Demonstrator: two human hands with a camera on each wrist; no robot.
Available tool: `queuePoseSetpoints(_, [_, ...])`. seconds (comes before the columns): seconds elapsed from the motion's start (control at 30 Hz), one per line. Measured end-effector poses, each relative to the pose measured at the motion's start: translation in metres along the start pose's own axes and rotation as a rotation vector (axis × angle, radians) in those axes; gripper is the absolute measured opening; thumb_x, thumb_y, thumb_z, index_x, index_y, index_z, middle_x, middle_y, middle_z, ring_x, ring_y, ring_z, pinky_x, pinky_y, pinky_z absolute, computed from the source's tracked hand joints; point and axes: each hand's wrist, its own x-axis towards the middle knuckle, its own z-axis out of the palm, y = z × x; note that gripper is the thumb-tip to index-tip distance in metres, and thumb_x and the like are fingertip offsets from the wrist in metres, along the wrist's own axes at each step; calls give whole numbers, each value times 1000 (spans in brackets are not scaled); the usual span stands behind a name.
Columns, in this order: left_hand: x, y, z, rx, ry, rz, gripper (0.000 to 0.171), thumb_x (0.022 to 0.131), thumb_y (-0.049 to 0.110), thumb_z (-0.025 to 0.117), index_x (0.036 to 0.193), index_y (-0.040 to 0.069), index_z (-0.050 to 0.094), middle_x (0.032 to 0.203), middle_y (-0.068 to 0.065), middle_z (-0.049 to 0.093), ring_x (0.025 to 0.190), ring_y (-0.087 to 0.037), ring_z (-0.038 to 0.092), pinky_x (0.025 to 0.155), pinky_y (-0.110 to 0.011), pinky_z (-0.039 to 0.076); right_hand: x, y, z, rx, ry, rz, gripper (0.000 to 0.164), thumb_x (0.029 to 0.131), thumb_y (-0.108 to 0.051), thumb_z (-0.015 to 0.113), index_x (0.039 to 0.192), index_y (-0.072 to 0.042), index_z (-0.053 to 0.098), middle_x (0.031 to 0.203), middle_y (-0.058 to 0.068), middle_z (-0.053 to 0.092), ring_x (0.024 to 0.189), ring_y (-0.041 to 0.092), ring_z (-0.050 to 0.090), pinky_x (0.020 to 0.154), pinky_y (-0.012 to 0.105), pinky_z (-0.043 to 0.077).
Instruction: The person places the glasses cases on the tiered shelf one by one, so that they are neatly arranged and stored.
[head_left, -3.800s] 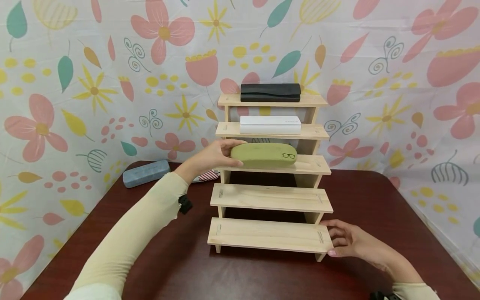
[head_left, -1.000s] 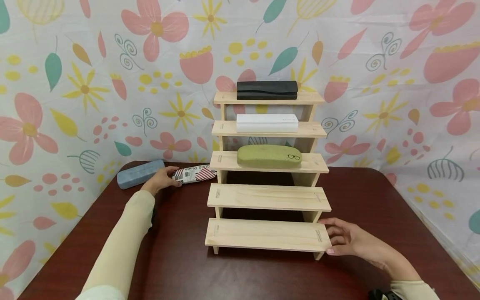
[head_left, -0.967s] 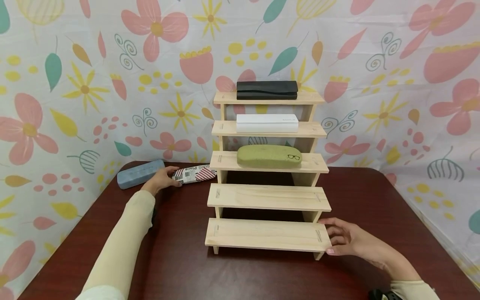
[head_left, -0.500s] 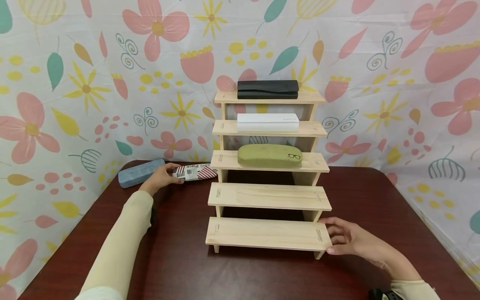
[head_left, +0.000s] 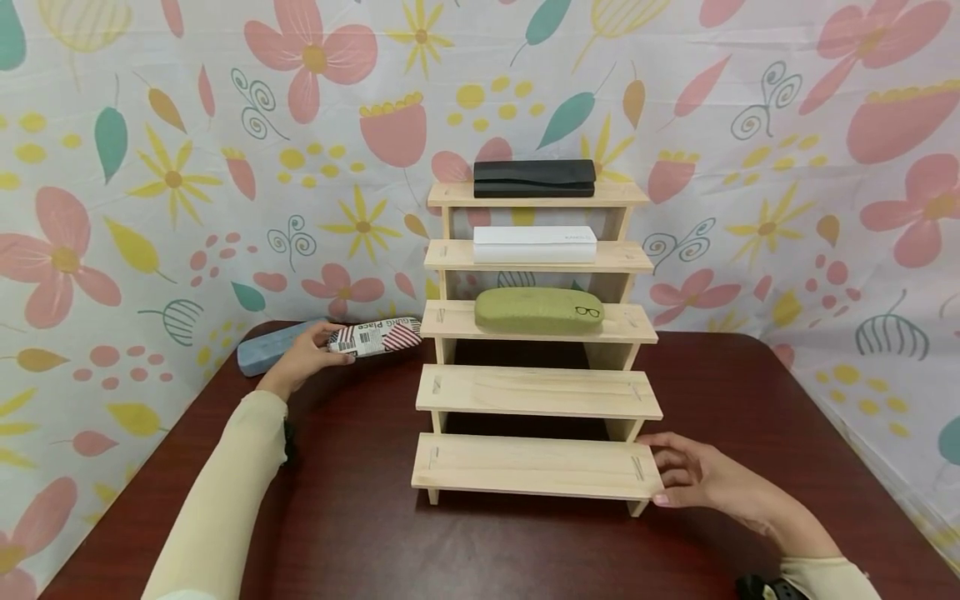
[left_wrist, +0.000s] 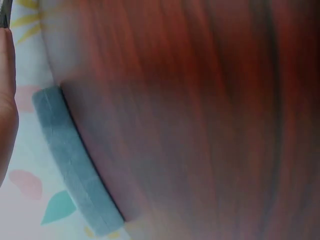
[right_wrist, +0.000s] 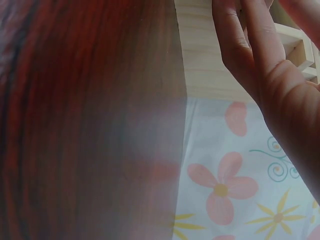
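Observation:
My left hand (head_left: 306, 357) pinches the left end of a glasses case (head_left: 378, 337) printed with newspaper text and red stripes, at the table's back left. A grey-blue case (head_left: 272, 346) lies right behind that hand; the left wrist view shows it too, with part of the hand at the left edge. At the right end of the lowest tier of a stepped wooden rack (head_left: 536, 467), my right hand (head_left: 693, 475) grips the board, thumb at its front corner. On the rack's third tier sits a green glasses case (head_left: 538, 311) with a spectacles drawing.
A white case (head_left: 534, 245) lies on the rack's second tier from the top, a black case (head_left: 534, 179) on the top one. The rack stands on a dark red-brown table (head_left: 360, 500). A flower-patterned cloth (head_left: 187, 125) hangs behind.
My left hand let go of the green case on the third tier and went to the patterned case. In the last half second it shifted that case slightly left and up. The right hand stayed put.

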Motion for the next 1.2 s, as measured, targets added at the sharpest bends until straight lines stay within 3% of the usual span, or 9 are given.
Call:
queuePoseSetpoints(0.13, [-11, 2, -11, -10, 14, 33, 69, 84, 5, 73, 141, -1, 35, 125, -25, 51, 89, -8, 61, 92, -48, 47, 0, 0, 0, 2, -1, 4, 63, 87, 6, 63, 139, 10, 27, 116, 20, 57, 99, 27, 64, 79, 36, 54])
queuePoseSetpoints(0.4, [-37, 7, -31, -33, 13, 68, 68, 86, 6, 73, 141, -3, 34, 130, -18, 46, 96, 0, 57, 80, -26, 52, 0, 3, 1, 15, -4, -8, 63, 87, 7, 63, 139, 11, 27, 116, 20, 57, 98, 25, 64, 79, 35, 54])
queuePoseSetpoints(0.67, [-66, 9, -43, -27, -4, 88, 60, 84, 11, 75, 135, 10, 44, 121, 1, 52, 99, -3, 59, 81, -31, 53, 0, 3, 2, 21, -12, -10, 62, 88, 7, 62, 139, 10, 28, 115, 19, 57, 97, 25, 64, 78, 35, 54])
queuePoseSetpoints(0.93, [-92, 29, -38, -133, -79, 186, 52, 84, -3, 70, 129, 13, 49, 121, 7, 56, 100, -7, 62, 76, -24, 54, -1, -1, 1, 12, -3, 3, 63, 88, 6, 63, 139, 10, 27, 115, 20, 57, 98, 25, 64, 79, 35, 54])
queuePoseSetpoints(1.2, [-109, 51, -15, -212, -196, 278, 54, 85, -11, 66, 132, 8, 48, 123, 2, 54, 101, -9, 61, 76, -24, 54, 1, -2, 0, 13, 2, 25, 65, 88, 6, 63, 140, 10, 26, 117, 20, 56, 99, 26, 63, 80, 36, 54])
